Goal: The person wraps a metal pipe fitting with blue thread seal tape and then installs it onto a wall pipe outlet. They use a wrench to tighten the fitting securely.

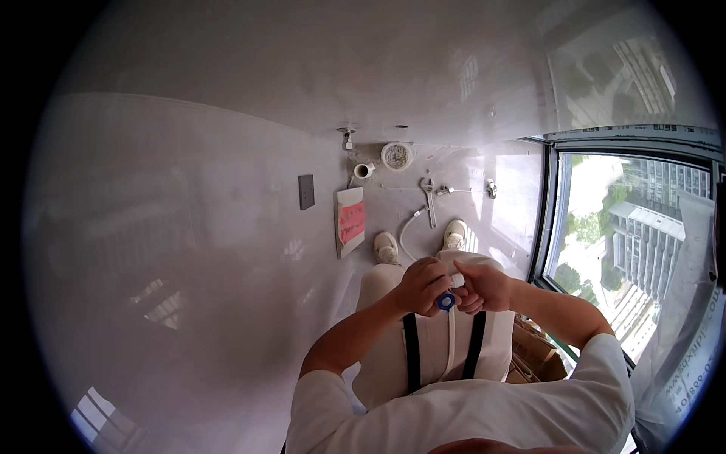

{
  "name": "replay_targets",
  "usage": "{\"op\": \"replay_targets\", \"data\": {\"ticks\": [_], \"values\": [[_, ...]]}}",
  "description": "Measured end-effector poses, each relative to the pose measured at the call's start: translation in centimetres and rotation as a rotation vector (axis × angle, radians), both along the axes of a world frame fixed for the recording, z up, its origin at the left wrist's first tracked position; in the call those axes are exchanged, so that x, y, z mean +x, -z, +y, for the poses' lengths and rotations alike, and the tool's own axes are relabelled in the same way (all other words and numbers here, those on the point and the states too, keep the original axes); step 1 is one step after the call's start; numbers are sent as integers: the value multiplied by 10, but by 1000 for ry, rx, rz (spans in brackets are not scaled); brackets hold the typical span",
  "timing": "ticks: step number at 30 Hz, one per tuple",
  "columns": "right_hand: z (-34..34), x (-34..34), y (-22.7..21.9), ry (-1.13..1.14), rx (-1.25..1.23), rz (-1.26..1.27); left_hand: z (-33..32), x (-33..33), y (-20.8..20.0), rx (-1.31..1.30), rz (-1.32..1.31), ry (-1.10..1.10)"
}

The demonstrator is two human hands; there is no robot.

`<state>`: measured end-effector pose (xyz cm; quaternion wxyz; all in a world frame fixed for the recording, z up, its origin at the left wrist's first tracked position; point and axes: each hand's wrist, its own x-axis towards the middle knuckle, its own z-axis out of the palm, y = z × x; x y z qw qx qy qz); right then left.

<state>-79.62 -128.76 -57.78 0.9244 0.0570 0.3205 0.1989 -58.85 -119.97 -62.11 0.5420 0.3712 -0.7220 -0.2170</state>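
My two hands meet in front of my thighs. With its fingers curled, my left hand [423, 287] grips a small round blue piece [446, 301] with a pale centre, perhaps a tape spool. My right hand [486, 287] is closed around a small white cylindrical piece [457, 281], its thumb lying along it. Fingers hide how the two pieces meet. A thin pale hose [409, 229] curves over the floor beyond my hands, between my shoes. Further off lie an adjustable wrench [430, 204] and a metal valve [445, 191].
A white tub [396, 156] and a white cup-like piece [364, 171] stand by the far wall, under a metal valve [347, 139]. Another fitting [491, 188] lies right. A flat package [350, 222] leans left. Cardboard [535, 354] sits by the window [628, 234].
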Motion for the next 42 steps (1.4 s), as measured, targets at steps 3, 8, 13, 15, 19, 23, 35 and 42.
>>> {"op": "replay_targets", "data": {"ticks": [3,8,13,15,19,23,35,42], "values": [[-56,37,67,132,-480,192,-41,-4,48,283,632,-423],[-93,74,134,196,-1350,92,-108,13,120,438,1448,-461],[-108,106,209,372,-1630,-24,-139,23,177,479,1448,-369],[-112,106,217,344,-1738,-94,-144,30,193,442,1439,-356],[-115,118,236,297,-2183,-76,-152,33,217,275,1452,-315],[-123,129,248,366,-2172,-1,-161,42,232,256,1386,-220],[-139,140,270,415,-2175,99,-166,76,248,412,1160,-239],[-148,145,280,510,-2225,114,-177,80,252,392,1147,-210]]}}
